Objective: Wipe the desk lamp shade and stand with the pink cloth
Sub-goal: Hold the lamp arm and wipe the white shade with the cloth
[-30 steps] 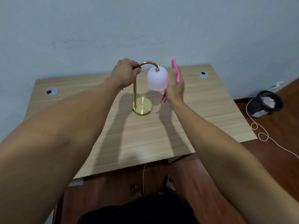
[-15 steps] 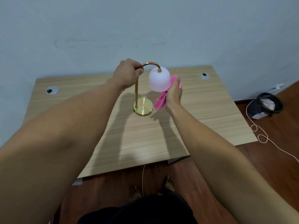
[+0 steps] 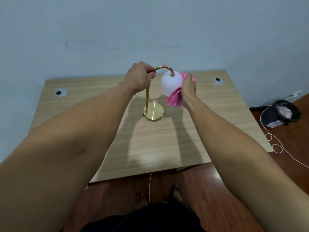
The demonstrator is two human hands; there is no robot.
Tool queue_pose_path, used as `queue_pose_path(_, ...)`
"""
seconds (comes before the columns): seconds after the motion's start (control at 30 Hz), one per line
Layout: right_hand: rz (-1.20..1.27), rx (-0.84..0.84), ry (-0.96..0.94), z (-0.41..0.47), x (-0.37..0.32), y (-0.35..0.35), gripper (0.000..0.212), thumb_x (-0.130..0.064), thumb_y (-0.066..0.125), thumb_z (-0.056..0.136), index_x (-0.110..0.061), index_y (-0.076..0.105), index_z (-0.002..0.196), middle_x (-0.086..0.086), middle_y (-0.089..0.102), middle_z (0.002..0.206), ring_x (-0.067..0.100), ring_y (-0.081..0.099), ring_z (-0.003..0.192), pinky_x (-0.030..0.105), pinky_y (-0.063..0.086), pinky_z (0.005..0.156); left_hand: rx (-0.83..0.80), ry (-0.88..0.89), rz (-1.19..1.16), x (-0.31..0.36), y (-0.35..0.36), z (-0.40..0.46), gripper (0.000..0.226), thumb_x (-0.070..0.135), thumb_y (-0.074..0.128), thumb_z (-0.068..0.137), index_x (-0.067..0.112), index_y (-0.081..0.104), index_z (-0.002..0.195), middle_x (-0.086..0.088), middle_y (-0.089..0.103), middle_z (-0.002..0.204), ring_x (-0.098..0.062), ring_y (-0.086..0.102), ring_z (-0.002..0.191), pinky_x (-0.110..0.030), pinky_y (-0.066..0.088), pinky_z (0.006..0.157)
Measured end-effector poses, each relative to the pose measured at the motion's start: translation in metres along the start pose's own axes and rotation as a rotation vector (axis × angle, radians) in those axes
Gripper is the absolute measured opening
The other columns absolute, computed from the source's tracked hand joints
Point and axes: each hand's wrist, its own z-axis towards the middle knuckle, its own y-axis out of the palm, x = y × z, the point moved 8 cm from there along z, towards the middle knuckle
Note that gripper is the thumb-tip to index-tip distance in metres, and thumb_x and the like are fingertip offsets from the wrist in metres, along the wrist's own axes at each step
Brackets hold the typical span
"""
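head view, where stuff is: the gold desk lamp stands upright around the middle of the wooden desk, a bit toward the far edge, with its round base flat on the top.
left hand: left hand has its fingers curled tight round the gold stand right where the straight stem turns into the arch, so it's bracing the lamp.
right hand: right hand holds the pink cloth pressed against the right side of the white shade. Fingers wrap round the far side; can't tell how they lie there. A loose corner of cloth hangs below the shade.
step in hand: looks like the shade wipe, with the stem and base yet to come.
how I'd do it: keep that left grip firm, since the lamp looks top-heavy. Use light pressure, go round the whole dome, and bunch up the dangling corner so it doesn't drag.
which way it points: the shade's open mouth faces down at the desk and its closed top meets the arch.
long axis: the stem runs vertical, and the arch carries over to the right, toward the cloth hand.
also around: a dark waste basket sits on the floor at right.
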Motion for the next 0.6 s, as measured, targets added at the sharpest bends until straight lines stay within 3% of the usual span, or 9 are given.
queue_pose_path(0.07,-0.016,0.014,-0.098,-0.003,-0.01,0.002,0.055,-0.053,0.033,0.109,-0.018,0.075,0.119,0.007,0.076,0.122,0.03,0.073,0.111,0.045,0.062,0.095,0.0,-0.002,-0.005,-0.001,0.0,0.001,0.018,0.027,0.062,0.095,0.016,0.077,0.093,-0.012,0.068,0.077,-0.025,0.055,0.073,-0.036,0.049,0.072)
queue_pose_path(0.13,-0.122,-0.02,-0.289,-0.019,-0.028,0.014,0.055,-0.054,0.03,0.107,-0.03,0.079,0.118,-0.009,0.077,0.121,0.015,0.072,0.107,0.033,0.061,0.09,-0.002,-0.004,-0.005,-0.001,0.001,0.001,0.018,0.027,0.062,0.095,0.017,0.077,0.091,-0.011,0.067,0.075,-0.024,0.055,0.072,-0.035,0.049,0.072)
queue_pose_path(0.2,-0.196,-0.068,-0.383,-0.024,-0.033,0.024,0.056,-0.053,0.028,0.108,-0.034,0.08,0.114,-0.011,0.077,0.113,0.013,0.069,0.106,0.032,0.055,0.094,-0.005,-0.001,0.003,-0.001,0.002,0.001,0.019,0.028,0.062,0.095,0.016,0.077,0.09,-0.014,0.069,0.077,-0.024,0.054,0.071,-0.038,0.051,0.072)
queue_pose_path(0.27,-0.133,-0.079,-0.339,-0.016,-0.028,0.023,0.056,-0.049,0.028,0.111,-0.03,0.08,0.114,-0.001,0.077,0.112,0.024,0.07,0.109,0.039,0.057,0.097,-0.007,0.003,0.006,-0.001,0.002,0.001,0.019,0.027,0.062,0.095,0.015,0.077,0.089,-0.013,0.066,0.074,-0.025,0.054,0.071,-0.039,0.052,0.073)
queue_pose_path(0.33,-0.007,-0.047,-0.147,-0.003,-0.013,0.012,0.051,-0.047,0.031,0.111,-0.022,0.075,0.121,0.01,0.076,0.116,0.033,0.072,0.107,0.043,0.063,0.087,-0.005,0.004,0.009,0.0,0.001,0.001,0.02,0.027,0.062,0.095,0.015,0.077,0.09,-0.007,0.061,0.069,-0.025,0.054,0.071,-0.039,0.052,0.073)
queue_pose_path(0.43,0.058,0.014,0.023,0.0,0.009,-0.001,0.046,-0.042,0.037,0.108,-0.015,0.07,0.123,0.008,0.074,0.103,0.032,0.071,0.098,0.031,0.057,0.066,-0.012,-0.006,0.009,-0.003,0.002,0.003,0.022,0.029,0.062,0.095,0.013,0.076,0.089,-0.005,0.059,0.069,-0.025,0.052,0.069,-0.039,0.051,0.071)
queue_pose_path(0.5,0.028,0.094,-0.109,-0.009,0.008,-0.004,0.045,-0.047,0.036,0.105,-0.026,0.073,0.12,0.006,0.075,0.11,0.033,0.072,0.103,0.036,0.06,0.073,-0.015,-0.009,0.005,-0.005,0.003,0.003,0.022,0.029,0.062,0.095,0.012,0.075,0.088,-0.005,0.057,0.066,-0.025,0.051,0.068,-0.037,0.048,0.068)
queue_pose_path(0.57,-0.072,0.14,-0.428,-0.03,-0.002,-0.004,0.041,-0.046,0.034,0.109,-0.039,0.067,0.132,0.003,0.07,0.134,0.031,0.067,0.122,0.047,0.059,0.096,-0.015,-0.01,0.001,-0.005,0.003,0.004,0.022,0.028,0.062,0.094,0.012,0.075,0.086,-0.002,0.053,0.062,-0.025,0.049,0.067,-0.034,0.044,0.067)
queue_pose_path(0.6,-0.165,0.114,-0.621,-0.042,-0.006,0.001,0.043,-0.04,0.034,0.111,-0.033,0.061,0.144,0.001,0.062,0.148,0.027,0.059,0.136,0.048,0.051,0.11,-0.016,-0.013,0.0,-0.006,0.003,0.004,0.022,0.028,0.062,0.094,0.012,0.075,0.086,-0.001,0.052,0.061,-0.024,0.049,0.067,-0.033,0.043,0.066)
